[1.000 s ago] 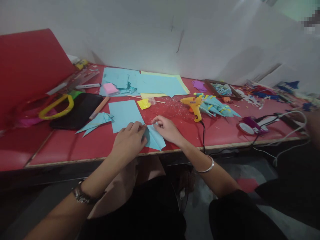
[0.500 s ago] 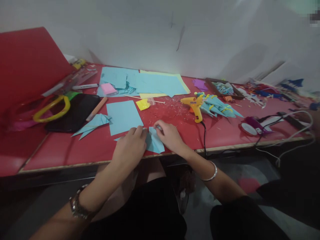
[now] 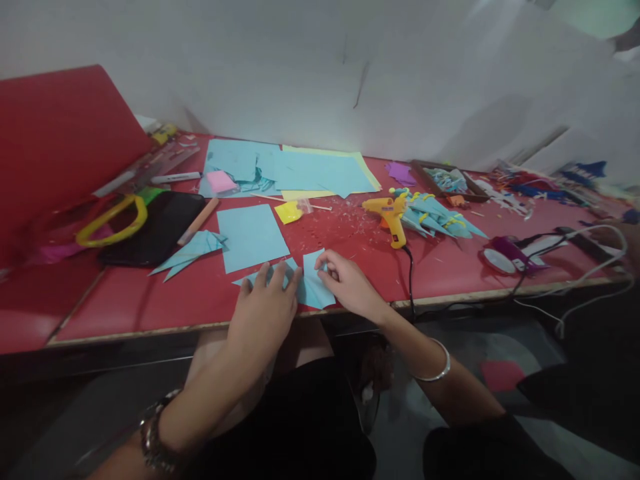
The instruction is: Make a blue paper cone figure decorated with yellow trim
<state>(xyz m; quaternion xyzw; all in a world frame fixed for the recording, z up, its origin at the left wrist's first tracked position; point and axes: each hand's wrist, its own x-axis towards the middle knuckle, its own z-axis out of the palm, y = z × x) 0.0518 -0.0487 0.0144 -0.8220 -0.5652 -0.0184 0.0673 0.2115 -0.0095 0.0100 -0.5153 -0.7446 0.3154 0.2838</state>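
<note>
A folded light-blue paper (image 3: 314, 290) lies at the table's front edge, its pointed end sticking out to the left under my left hand (image 3: 265, 303). That hand rests flat across the paper with its fingers spread. Curled fingers of my right hand (image 3: 347, 283) pinch the paper's raised right-hand part; the fingertips are partly hidden. Just behind lies a flat blue paper square (image 3: 253, 238). To the left is a pointed folded blue piece (image 3: 193, 252).
A yellow glue gun (image 3: 391, 217) with a black cord stands right of centre, beside several folded blue pieces (image 3: 435, 215). Blue sheets (image 3: 325, 171) lie along the wall. At left are a black phone-like slab (image 3: 150, 230) and yellow-handled scissors (image 3: 107, 227). Cables (image 3: 600, 263) trail at right.
My left hand's fingers have spread apart over the paper, where they were bunched before. My right hand stays at the paper's right side. The view has shifted slightly.
</note>
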